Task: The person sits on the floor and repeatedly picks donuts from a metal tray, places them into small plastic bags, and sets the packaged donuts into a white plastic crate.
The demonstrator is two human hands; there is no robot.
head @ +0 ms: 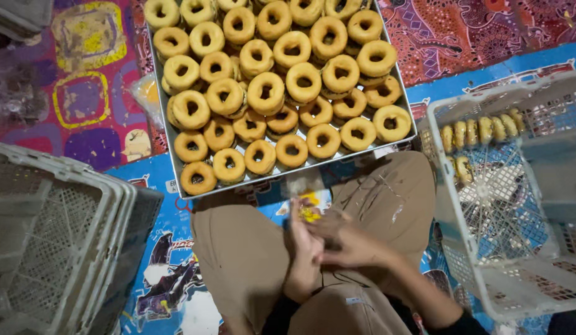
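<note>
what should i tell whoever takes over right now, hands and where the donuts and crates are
Left hand: closed around a clear wrapper with something yellow in it, held over the lap.
Right hand: fingers pinching the same wrapper from the other side.
Metal tray: in front of the knees, piled with unwrapped ring donuts.
White crate on the person's right: one row of wrapped donuts along its far end, a couple more below it, the remainder bare.
Stacked crates on the left hold none.
Done: that small row. Left: most of the tray.
</note>
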